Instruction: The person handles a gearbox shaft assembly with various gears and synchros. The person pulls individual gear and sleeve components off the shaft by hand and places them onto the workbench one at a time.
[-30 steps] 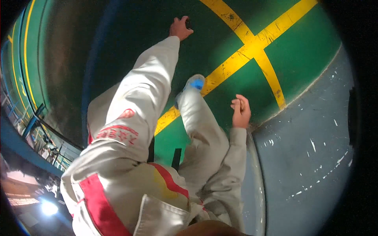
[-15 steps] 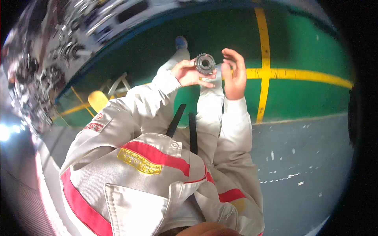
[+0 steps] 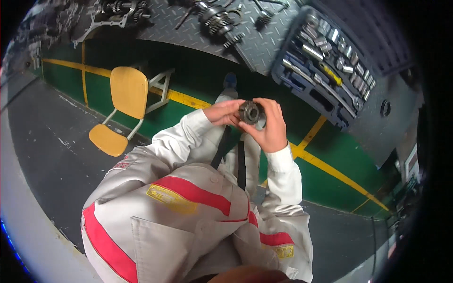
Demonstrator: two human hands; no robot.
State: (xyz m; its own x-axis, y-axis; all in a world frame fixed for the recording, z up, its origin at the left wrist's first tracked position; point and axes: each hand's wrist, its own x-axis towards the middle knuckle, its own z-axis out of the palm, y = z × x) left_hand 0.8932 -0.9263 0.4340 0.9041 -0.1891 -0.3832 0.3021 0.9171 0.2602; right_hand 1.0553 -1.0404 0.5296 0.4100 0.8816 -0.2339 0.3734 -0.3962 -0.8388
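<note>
Mid-frame, we're at a two-handed holding step, it seems: left hand [image 3: 223, 112] grips the dark gear [image 3: 244, 112] from one side, right hand [image 3: 271, 126] wraps the other; any turn calls for steady fingers, below the tread-plate bench [image 3: 265, 46] at upper centre.

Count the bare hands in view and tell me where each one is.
2: the left hand at the left side of the dark metal gear, the right hand at its right. Some fingers are hidden.
</note>
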